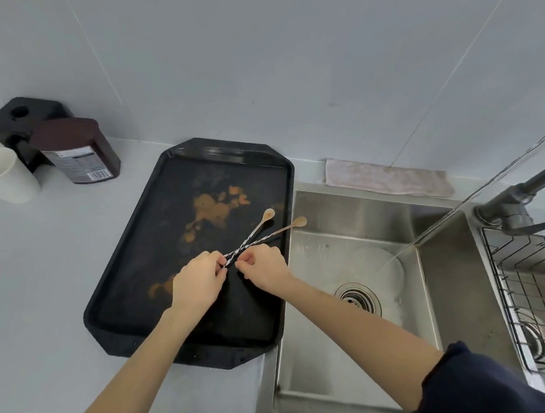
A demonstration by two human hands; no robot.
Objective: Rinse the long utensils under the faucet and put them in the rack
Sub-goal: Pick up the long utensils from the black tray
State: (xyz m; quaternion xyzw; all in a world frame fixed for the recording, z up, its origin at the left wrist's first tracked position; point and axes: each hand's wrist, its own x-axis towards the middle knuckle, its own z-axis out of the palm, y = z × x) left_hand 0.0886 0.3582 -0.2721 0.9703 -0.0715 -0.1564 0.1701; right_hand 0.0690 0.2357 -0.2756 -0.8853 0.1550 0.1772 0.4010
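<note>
From the head camera, the black tray (135, 278) on the counter carries brown stains. Above it are two long twisted spoons (260, 235), crossed. The left hand (197, 282) pinches one handle end, and the right hand (263, 266) pinches the other. Water runs into the sink (345, 221). The wire rack (538, 292) sits in the right basin; what it holds I cannot tell.
</note>
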